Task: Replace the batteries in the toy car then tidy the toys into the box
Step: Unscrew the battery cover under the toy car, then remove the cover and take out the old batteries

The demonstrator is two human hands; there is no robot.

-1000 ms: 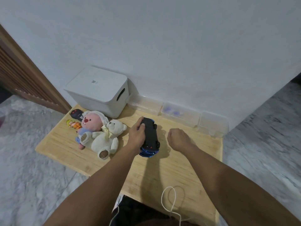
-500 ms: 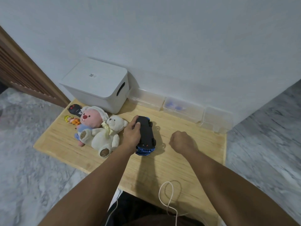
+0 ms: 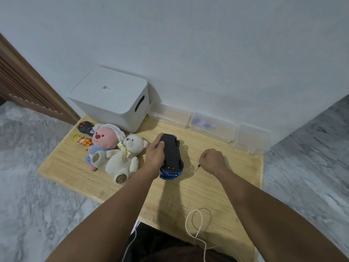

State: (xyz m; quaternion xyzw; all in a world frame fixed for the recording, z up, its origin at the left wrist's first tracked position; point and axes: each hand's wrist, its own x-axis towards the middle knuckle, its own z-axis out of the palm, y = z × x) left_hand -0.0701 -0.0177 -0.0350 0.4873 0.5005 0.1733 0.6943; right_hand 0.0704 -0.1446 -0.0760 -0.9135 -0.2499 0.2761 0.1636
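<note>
A blue toy car [image 3: 172,156] lies upside down on the wooden table [image 3: 217,188], its black underside facing up. My left hand [image 3: 155,154] grips the car's left side, thumb on the underside. My right hand [image 3: 213,160] is a fist to the right of the car, closed on a thin screwdriver [image 3: 197,168] whose tip points down-left toward the car, apart from it. A white lidded box [image 3: 111,97] stands at the back left against the wall. A white teddy bear [image 3: 125,157], a pink plush [image 3: 103,141], a small orange doll [image 3: 83,140] and a black remote [image 3: 86,127] lie left of the car.
Three clear plastic bins [image 3: 211,125] line the wall at the back right; the middle one holds something blue. A white cord [image 3: 196,229] loops over the table's near edge. Grey marble floor surrounds the low table, and a wooden door frame [image 3: 28,82] rises at left.
The view has shifted slightly. My left hand stays on the car. My right fist has drifted a little right, and the screwdriver tip now shows below it.
</note>
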